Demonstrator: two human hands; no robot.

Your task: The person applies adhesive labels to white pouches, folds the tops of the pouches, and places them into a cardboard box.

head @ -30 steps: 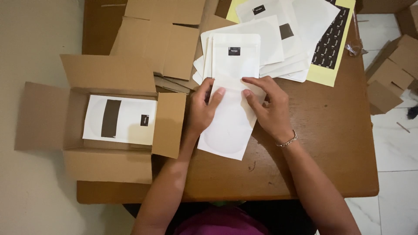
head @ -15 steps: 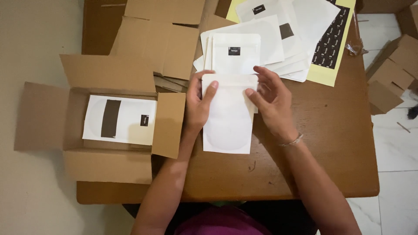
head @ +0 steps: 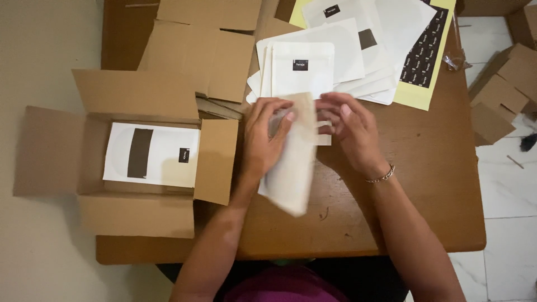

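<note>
Brown wooden desk (head: 425,184) carries a stack of white pouches (head: 335,61). Just below that stack, the left hand (head: 267,137) pinches a white pouch (head: 291,168) tilted on edge, its grip closed around the upper end; the right hand (head: 349,131) pinches a small tab beside it.

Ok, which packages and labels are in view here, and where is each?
White pouch: held in both hands, blurred.
Pouch in box: flat, white, dark bar and small black label.
Pouch stack: white, fanned on the table, small black labels.
Sticker sheet: yellow backing, black labels, right of the stack.
</note>
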